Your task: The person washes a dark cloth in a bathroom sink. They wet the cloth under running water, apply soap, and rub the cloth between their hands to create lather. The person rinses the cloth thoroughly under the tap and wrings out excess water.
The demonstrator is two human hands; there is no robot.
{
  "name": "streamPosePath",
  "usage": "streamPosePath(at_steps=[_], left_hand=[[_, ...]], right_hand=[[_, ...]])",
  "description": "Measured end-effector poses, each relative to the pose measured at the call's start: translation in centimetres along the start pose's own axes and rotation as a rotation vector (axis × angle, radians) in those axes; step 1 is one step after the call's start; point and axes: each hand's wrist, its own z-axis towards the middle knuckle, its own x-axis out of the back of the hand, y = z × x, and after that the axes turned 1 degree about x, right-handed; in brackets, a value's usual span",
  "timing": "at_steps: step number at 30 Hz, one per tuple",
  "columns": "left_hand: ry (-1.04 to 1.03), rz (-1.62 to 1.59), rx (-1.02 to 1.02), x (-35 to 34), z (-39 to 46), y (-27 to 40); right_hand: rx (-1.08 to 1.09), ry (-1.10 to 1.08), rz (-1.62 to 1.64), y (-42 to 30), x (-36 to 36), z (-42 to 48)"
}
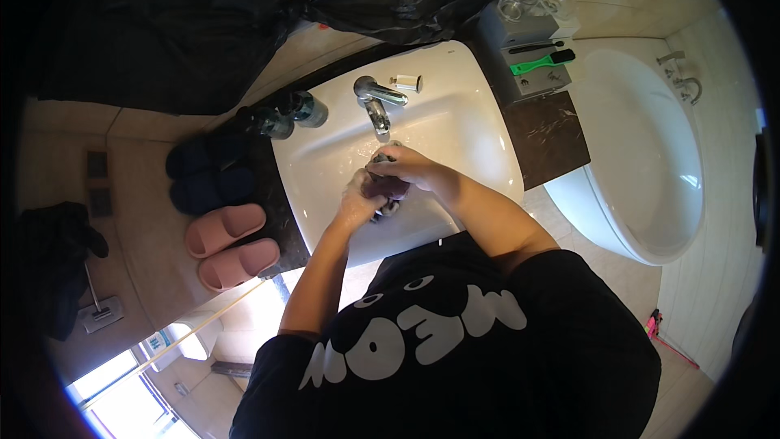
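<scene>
Over the white washbasin [469, 140], both hands are close together below the chrome faucet [379, 100]. My left hand [355, 202] is wet and coated in suds, gripping a dark wet cloth [385, 212] that bunches beneath the fingers. Its thumb lies against a smooth dark maroon piece [390, 186], whose exact kind I cannot tell. My right hand [407, 166] curls over the upper part of the same cloth, beside the maroon piece. Foam clings to the fingers and fabric. Much of the cloth is hidden by the hands.
Two bottles [308, 108] stand at the basin's left corner, and a small cylindrical container [406, 82] lies behind the faucet. Pink slippers [237, 263] and dark blue slippers [210, 174] are at left. A green-handled brush [539, 63] rests on a box at right, near a bathtub [640, 152].
</scene>
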Motion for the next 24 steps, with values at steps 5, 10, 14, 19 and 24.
streamPosePath(at_steps=[5, 10, 14, 19, 24], left_hand=[[0.214, -1.085, 0.671, 0.4, -2.1, 4.3], [-0.279, -1.584, -0.367, -2.8, 2.1, -3.1], [-0.391, -1.606, 0.164, 0.0, 1.4, -1.2], [-0.251, -1.585, 0.218, -2.2, -0.3, 3.3], [-0.13, -1.619, 0.138, -3.1, 2.2, 2.2]], right_hand=[[0.657, 0.365, -0.892, 1.1, -3.5, 1.1], [0.667, 0.082, -0.921, -2.3, -10.4, -2.9], [0.726, 0.262, -1.075, -2.9, -12.0, -5.0], [0.418, 0.27, -0.975, -1.5, -5.3, -1.3], [-0.106, 0.608, -0.672, 2.3, -0.9, 2.5]])
